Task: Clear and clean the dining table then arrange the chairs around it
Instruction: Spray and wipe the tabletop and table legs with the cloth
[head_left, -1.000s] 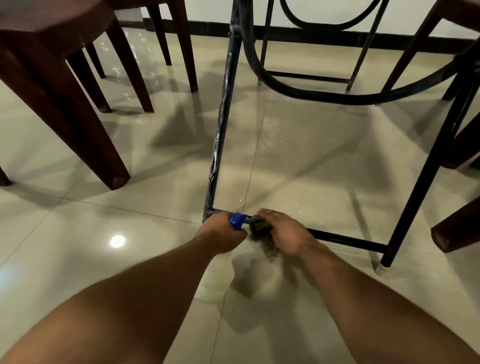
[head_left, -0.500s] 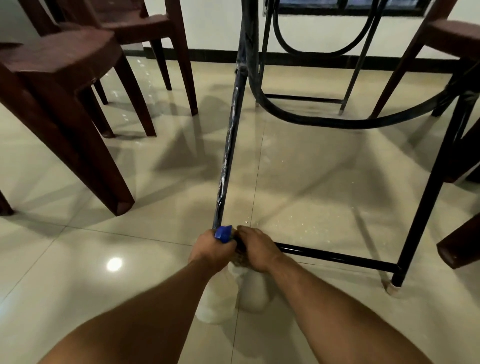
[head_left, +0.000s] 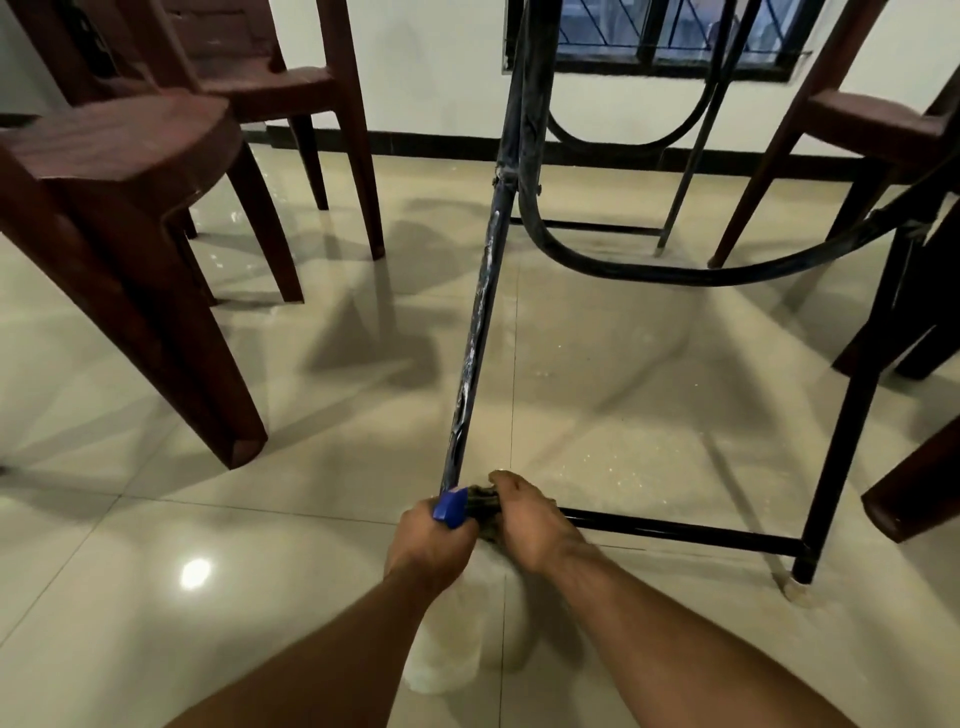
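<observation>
I look under the dining table at its black metal frame (head_left: 478, 332). My left hand (head_left: 428, 540) grips a bottle with a blue cap (head_left: 451, 508) near the foot of the near left leg; the pale bottle body (head_left: 447, 654) hangs below my wrist. My right hand (head_left: 524, 519) holds a dark cloth (head_left: 480, 501) against the low crossbar (head_left: 675, 530) right beside that leg. Both hands nearly touch each other.
Dark red plastic chairs stand at the left (head_left: 119, 208), behind it (head_left: 291, 88) and at the right (head_left: 872, 135). Another chair leg (head_left: 914, 499) is at the right edge. The floor is glossy beige tile (head_left: 156, 519). A barred window (head_left: 665, 36) is in the far wall.
My view has tilted up and shows more of the chairs and the window. My right hand with the cloth slid left along the crossbar to the leg's foot, close to my left hand.
</observation>
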